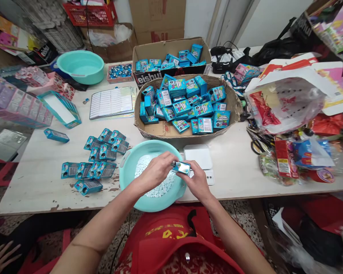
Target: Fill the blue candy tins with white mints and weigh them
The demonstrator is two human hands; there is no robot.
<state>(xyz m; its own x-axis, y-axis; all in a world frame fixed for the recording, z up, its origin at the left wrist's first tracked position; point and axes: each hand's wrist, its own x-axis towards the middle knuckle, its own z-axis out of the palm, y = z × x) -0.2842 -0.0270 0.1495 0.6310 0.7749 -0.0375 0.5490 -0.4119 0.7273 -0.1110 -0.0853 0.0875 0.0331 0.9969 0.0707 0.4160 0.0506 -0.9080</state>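
Observation:
Over the right side of a mint-green basin (pixel 125 179), my right hand (pixel 198 180) grips a small blue candy tin (pixel 183 167) with a shiny silver face turned up. At the tin's left end, my left hand (pixel 160 167) is closed in a pinch. A small dark, shiny bit shows at its fingertips, but I cannot make out what it is. White candies (pixel 160 188) cover much of the basin's bottom below my hands. Just behind my right hand lies a white kitchen scale (pixel 198 156), partly covered by it.
Several small blue boxes (pixel 104 152) stand to the left. Behind the basin, a cardboard box (pixel 157 129) holds blue packs; another carton (pixel 171 45) is further back. A second basin (pixel 80 62) stands back left. Scissors (pixel 257 146) and wrapped sweets (pixel 287 160) lie right. Another person's hand (pixel 2 257) shows lower left.

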